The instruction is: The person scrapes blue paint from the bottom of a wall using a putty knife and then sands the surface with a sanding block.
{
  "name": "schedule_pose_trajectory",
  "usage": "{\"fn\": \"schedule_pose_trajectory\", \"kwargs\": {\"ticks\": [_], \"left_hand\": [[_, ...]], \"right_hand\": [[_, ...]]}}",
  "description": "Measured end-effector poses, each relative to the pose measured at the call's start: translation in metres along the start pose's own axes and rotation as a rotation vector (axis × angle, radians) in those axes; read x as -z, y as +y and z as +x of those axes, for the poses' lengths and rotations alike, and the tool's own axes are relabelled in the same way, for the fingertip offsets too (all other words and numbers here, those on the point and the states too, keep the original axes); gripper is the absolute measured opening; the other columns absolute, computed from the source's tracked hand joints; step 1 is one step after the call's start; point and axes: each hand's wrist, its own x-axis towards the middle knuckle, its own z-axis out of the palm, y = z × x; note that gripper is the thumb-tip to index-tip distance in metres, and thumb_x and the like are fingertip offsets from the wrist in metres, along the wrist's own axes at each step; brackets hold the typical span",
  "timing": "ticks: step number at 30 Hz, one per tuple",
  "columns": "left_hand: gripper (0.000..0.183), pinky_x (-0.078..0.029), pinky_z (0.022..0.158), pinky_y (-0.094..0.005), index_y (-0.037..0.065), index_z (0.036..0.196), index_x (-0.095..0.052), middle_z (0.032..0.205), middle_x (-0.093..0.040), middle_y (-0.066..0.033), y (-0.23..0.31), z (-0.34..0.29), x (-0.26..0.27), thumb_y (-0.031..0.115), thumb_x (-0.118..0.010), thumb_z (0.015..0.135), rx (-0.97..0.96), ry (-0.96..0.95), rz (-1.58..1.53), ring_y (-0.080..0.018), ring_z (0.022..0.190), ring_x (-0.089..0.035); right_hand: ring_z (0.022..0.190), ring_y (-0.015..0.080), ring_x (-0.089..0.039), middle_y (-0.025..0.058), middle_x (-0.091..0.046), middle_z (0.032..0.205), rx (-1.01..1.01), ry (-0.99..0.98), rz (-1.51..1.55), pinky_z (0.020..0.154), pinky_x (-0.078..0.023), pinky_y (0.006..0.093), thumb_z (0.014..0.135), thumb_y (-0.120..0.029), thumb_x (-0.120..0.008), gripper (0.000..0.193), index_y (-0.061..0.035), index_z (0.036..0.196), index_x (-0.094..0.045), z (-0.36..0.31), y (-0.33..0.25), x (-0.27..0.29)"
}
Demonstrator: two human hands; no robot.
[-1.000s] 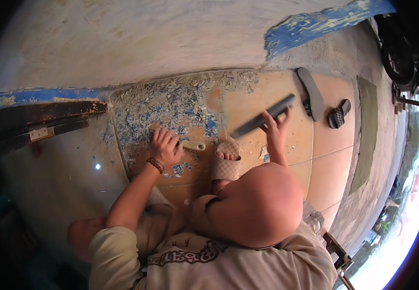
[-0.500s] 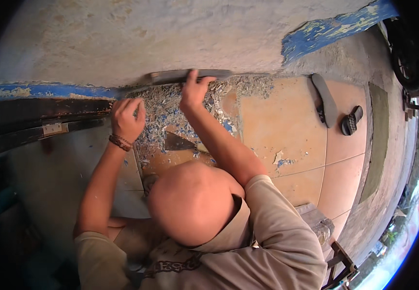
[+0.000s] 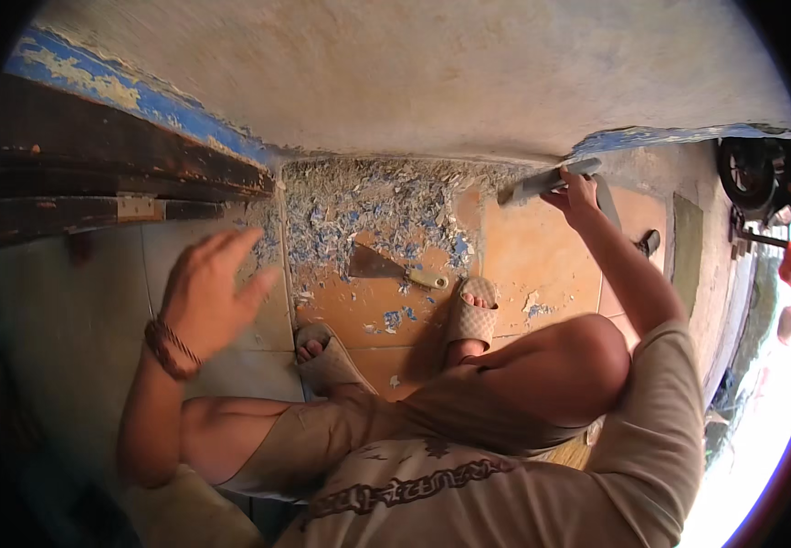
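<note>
My right hand (image 3: pixel 580 194) grips a long, flat grey bar-like tool (image 3: pixel 534 189), its fingers closed round the right part. The tool is tilted beside the foot of the wall, with its left end low over the tiles. My left hand (image 3: pixel 208 290), slightly blurred, hangs over the floor at the left with fingers apart and nothing in it. Between my hands, a putty knife (image 3: pixel 377 264) with a dark blade and pale handle lies on the tiles. Paint chips and plaster flakes (image 3: pixel 368 205) are heaped along the wall, many of them blue and grey.
The bare plaster wall (image 3: pixel 395 82) runs across the far side. A dark wooden door sill or frame (image 3: pixel 94 146) stands at the left under a peeling blue strip (image 3: pixel 131 96). My feet in slippers (image 3: pixel 473 320) are near the putty knife. A motorcycle wheel (image 3: pixel 750 178) shows far right.
My right hand has carried the grey tool rightward from the wall's base. My left hand has drawn back toward me and spread its fingers. My knee has shifted right, uncovering the putty knife's handle.
</note>
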Motion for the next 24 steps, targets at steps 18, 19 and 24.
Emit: {"fn": "schedule_pose_trajectory", "kwargs": {"ticks": [18,19,24], "left_hand": [[0.050,-0.050,0.068,-0.0295,-0.002,0.118,-0.058,0.088,-0.067,-0.0131,-0.035,0.057,-0.121,0.032,-0.067,0.084,0.347,-0.257,-0.186,-0.0157,0.075,-0.064],[0.049,-0.050,0.068,-0.0373,0.001,0.115,-0.060,0.088,-0.066,-0.0197,-0.049,0.050,-0.129,0.036,-0.068,0.081,0.375,-0.195,-0.258,-0.0308,0.074,-0.064],[0.049,-0.050,0.069,-0.0386,0.001,0.114,-0.060,0.088,-0.065,-0.0212,-0.064,0.045,-0.133,0.037,-0.067,0.081,0.301,-0.137,-0.243,-0.0348,0.073,-0.062]], "right_hand": [[0.096,0.0363,-0.058,0.0269,-0.054,0.115,0.220,0.390,0.076,0.085,-0.046,0.0390,0.096,-0.031,-0.045,0.059,-0.0010,0.142,-0.024,-0.100,0.126,-0.321],[0.088,0.0301,-0.060,0.0213,-0.057,0.109,0.247,0.246,0.033,0.074,-0.053,0.0394,0.096,-0.030,-0.045,0.051,-0.0006,0.137,-0.034,-0.089,0.124,-0.301],[0.086,0.0276,-0.060,0.0219,-0.061,0.106,0.196,0.262,0.637,0.076,-0.048,0.0391,0.097,-0.022,-0.045,0.052,0.0046,0.140,-0.030,-0.061,0.083,-0.245]]}}
